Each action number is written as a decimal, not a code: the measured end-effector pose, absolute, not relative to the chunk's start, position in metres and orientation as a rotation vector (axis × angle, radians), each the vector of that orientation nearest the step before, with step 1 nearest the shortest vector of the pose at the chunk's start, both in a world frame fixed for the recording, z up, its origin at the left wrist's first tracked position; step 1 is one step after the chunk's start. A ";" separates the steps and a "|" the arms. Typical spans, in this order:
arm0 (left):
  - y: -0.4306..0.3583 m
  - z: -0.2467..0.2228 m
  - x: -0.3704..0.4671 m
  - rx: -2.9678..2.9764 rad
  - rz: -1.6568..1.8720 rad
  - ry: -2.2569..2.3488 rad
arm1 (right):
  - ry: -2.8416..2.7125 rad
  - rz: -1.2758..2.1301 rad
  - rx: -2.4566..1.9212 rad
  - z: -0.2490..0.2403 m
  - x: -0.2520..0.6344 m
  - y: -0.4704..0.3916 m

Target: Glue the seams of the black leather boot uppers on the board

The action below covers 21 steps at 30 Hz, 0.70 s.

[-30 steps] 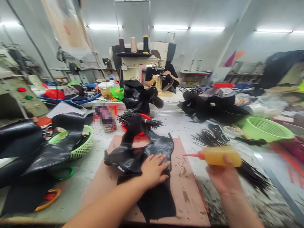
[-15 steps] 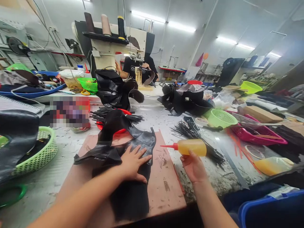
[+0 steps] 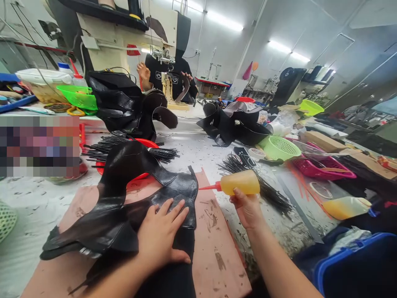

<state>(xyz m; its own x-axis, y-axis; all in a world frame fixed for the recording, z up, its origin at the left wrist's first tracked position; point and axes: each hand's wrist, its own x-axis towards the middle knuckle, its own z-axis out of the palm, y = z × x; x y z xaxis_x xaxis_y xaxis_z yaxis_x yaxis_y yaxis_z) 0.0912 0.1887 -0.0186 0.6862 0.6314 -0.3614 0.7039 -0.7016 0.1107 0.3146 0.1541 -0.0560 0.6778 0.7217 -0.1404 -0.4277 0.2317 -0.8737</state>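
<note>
Black leather pieces (image 3: 116, 174) with a stitched edge lie over a pink board (image 3: 211, 248). My left hand (image 3: 164, 231) rests flat on the black material, its fingers spread. At the right, my right hand (image 3: 246, 207) is wrapped round a squeeze bottle (image 3: 240, 183) of yellow liquid. The bottle lies nearly level, and the tip of its long red nozzle is at the right edge of the leather; whether it touches cannot be told.
Behind the leather are a red tray (image 3: 144, 142) and black strips (image 3: 105, 149). More strips (image 3: 276, 194), a green basket (image 3: 281, 147) and a pink basket (image 3: 322, 167) lie right. A person (image 3: 166, 74) sits at a sewing machine (image 3: 124, 54) across the table.
The bottle's nozzle has come to the leather's right edge. The leather's left part has spread toward the lower left. The view has shifted, and the person opposite has raised a hand.
</note>
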 end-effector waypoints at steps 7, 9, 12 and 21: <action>0.188 -0.025 0.091 2.680 -0.364 1.068 | -0.292 0.673 -1.162 -0.062 0.309 0.169; 0.188 -0.025 0.092 2.689 -0.364 1.076 | -0.289 0.651 -1.172 -0.064 0.310 0.171; 0.188 -0.029 0.091 2.693 -0.340 1.076 | -0.281 0.623 -1.179 -0.066 0.311 0.171; 0.188 -0.043 0.083 2.691 -0.191 1.048 | -0.274 0.625 -1.213 -0.074 0.310 0.173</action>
